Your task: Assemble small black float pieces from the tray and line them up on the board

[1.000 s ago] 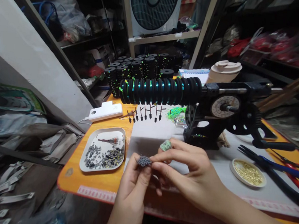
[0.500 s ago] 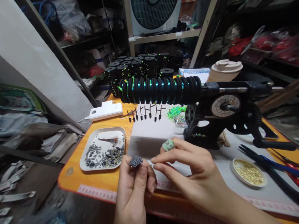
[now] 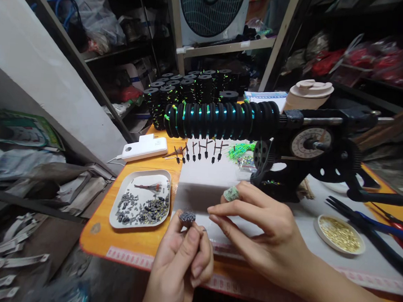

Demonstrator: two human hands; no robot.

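Note:
My left hand [image 3: 182, 258] grips a tight bundle of small dark grey pieces [image 3: 187, 216], its rounded top showing between thumb and index finger. A tiny dark bit sticks out by the curled fingers. To the right, my right hand [image 3: 252, 219] holds thumb and index fingertips close together, slightly apart from the bundle; what lies between them is too small to make out. A pale green textured piece [image 3: 231, 194] sits at another fingertip of that hand, wrapped on or held, I cannot tell which. Beyond, black foam spools [image 3: 220, 119] wound with blue-green line sit on a cranked winder [image 3: 308, 149].
Left stands a white tray [image 3: 113, 218] of small dark parts. Right are a dish [image 3: 359, 250] of gold bits and blue-handled pliers [image 3: 351, 221]. Small black fittings [image 3: 200, 153] line the white block's [image 3: 203, 174] top. Behind are a white power bank [image 3: 144, 148], stacked spools [image 3: 183, 87] and a lidded cup [image 3: 309, 95].
My left hand has drawn the bundle away from the right fingertips and lowered slightly, opening a gap. The view has shifted a little, moving the scene rightward.

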